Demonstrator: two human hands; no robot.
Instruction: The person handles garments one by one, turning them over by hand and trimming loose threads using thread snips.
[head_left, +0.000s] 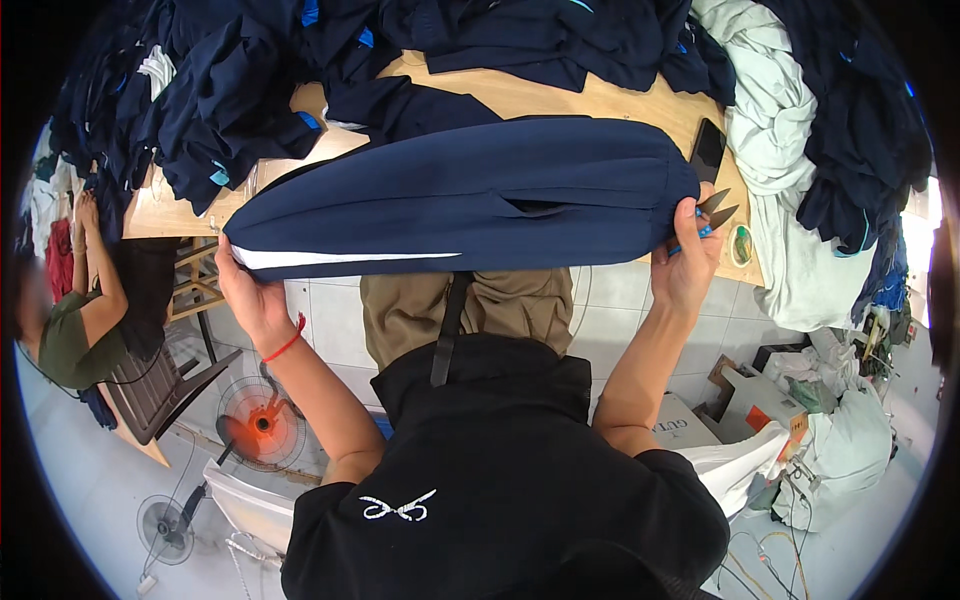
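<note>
A navy pair of trousers (450,190), with an elastic waistband, a pocket slit and a white side stripe, is stretched lengthwise between my hands above the table's near edge. My left hand (252,300) is closed on its narrow left end, beside the white stripe. At the waistband on the right, my right hand (684,268) grips the fabric. That same hand also holds small thread snips (716,213) with blue handles, their dark blades spread and pointing up to the right. Some of the fingers are hidden behind the cloth.
Navy garments (235,95) are heaped along the far side of the wooden table (605,100). White cloth (765,110) hangs over its right side, near a black phone (707,150). Another person (80,325) sits at far left. An orange-centred fan (262,420) stands at lower left.
</note>
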